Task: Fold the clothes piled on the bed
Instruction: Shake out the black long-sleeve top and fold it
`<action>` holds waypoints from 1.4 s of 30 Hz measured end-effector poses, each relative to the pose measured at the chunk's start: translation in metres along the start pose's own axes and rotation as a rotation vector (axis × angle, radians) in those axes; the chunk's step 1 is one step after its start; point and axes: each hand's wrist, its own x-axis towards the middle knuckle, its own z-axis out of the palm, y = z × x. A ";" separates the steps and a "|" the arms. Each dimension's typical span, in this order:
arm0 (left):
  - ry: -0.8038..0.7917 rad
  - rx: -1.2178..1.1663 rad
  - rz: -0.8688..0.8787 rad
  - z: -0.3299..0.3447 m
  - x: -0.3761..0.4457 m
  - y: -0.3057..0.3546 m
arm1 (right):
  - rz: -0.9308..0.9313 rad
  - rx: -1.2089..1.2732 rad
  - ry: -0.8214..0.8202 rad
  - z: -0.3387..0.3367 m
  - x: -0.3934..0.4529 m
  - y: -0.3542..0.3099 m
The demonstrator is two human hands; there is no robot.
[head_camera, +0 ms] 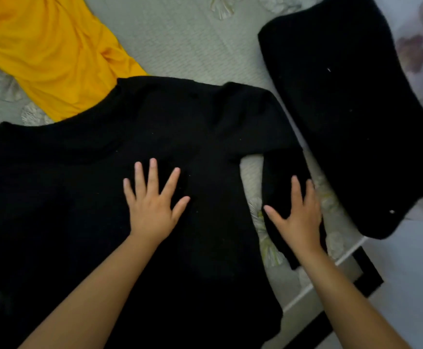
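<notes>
Smoothing stage, by the look of it: black garment (84, 187) spread flat on the bed (180, 46), filling centre to 9 o'clock of the view, neckline toward 12. Left hand (152, 205) flat on its chest area, fingers splayed wide, holding nothing. Right hand (298, 215) at 3 o'clock from the left, also flat and spread, pressing on the sleeve (280, 187), which hangs bent downward beside the body with a strip of sheet showing between.

Judged next: sleeve wants bringing across onto the body, so the right hand would need to pinch the fabric rather than press it, while the left keeps the body from sliding.

Folded black bundle (343, 109) lies well apart at 2 o'clock, seemingly done. Yellow garment (49, 51) at 10 o'clock, unfolded, partly tucked under the black shoulder.

Hard to read: black cloth swallows all seams and creases; left sleeve and hem cut off by the frame edge. Right hand slightly blurred.
</notes>
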 end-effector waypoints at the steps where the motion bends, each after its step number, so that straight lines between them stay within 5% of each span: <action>1: -0.053 0.009 0.005 0.003 -0.002 0.012 | 0.024 -0.009 -0.030 0.002 -0.010 0.008; 4: -0.195 0.104 -0.033 0.012 -0.007 0.028 | 0.019 -0.004 -0.061 0.004 -0.021 0.024; 8: -0.221 0.135 -0.068 0.012 -0.008 0.032 | 0.107 -0.032 0.019 0.001 -0.016 0.037; 12: -0.190 0.137 -0.089 0.013 -0.009 0.037 | 0.267 -0.018 -0.067 -0.002 -0.034 0.048; 17: -0.179 0.139 -0.098 0.013 -0.010 0.040 | 0.167 0.165 -0.063 -0.010 -0.039 0.048; 22: -0.194 0.160 -0.100 0.013 -0.012 0.038 | 0.021 0.261 0.275 -0.049 -0.009 0.061; 27: -0.187 0.142 -0.099 0.012 -0.010 0.038 | -0.143 0.001 0.460 -0.109 0.051 0.097; 31: -0.223 0.159 -0.101 0.007 -0.010 0.042 | 0.264 -0.113 0.264 -0.111 0.070 0.105; 36: -0.205 0.143 -0.098 0.008 -0.009 0.040 | 0.619 0.325 0.261 -0.082 0.045 0.087; 42: -0.205 0.154 -0.095 0.009 -0.009 0.038 | 0.416 0.636 0.214 -0.066 0.064 0.063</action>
